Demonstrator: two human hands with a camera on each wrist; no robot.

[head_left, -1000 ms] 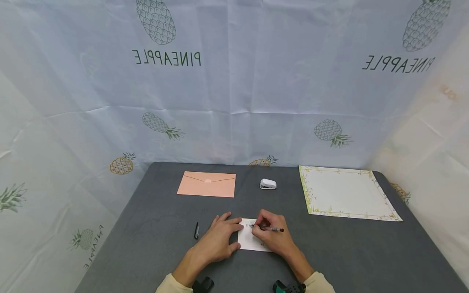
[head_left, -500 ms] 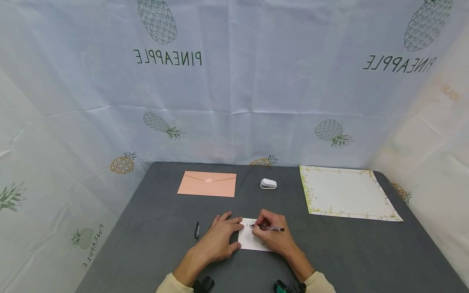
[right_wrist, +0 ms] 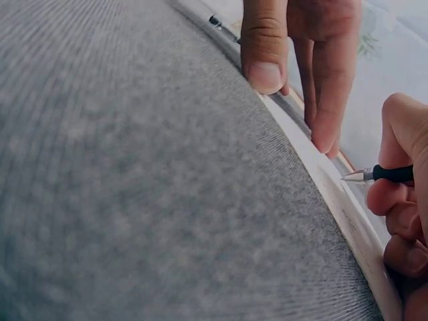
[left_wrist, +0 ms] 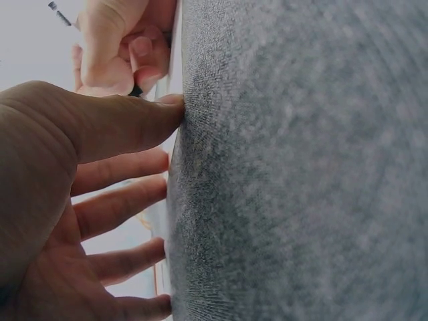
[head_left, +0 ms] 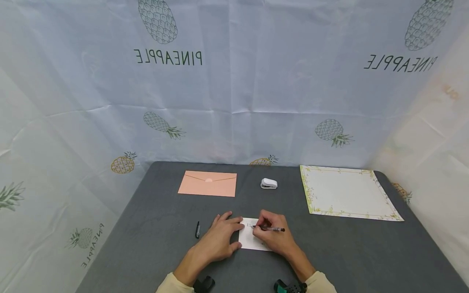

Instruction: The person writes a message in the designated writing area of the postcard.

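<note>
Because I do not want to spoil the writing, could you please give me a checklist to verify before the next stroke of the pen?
1. Pen held in the right hand: ok.
2. White paper steadied: ok, the left hand rests at its left edge.
3. Pen tip touching the paper: cannot tell.
4. Whole paper visible from the head view: not ok, the right hand covers part.
5. Written marks readable: cannot tell, too small.
6. Stapler away from both hands: ok.

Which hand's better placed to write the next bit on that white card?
Probably the right hand: it grips the pen, tip at the white card. The left hand holds no pen; it rests at the card's left edge.
</note>
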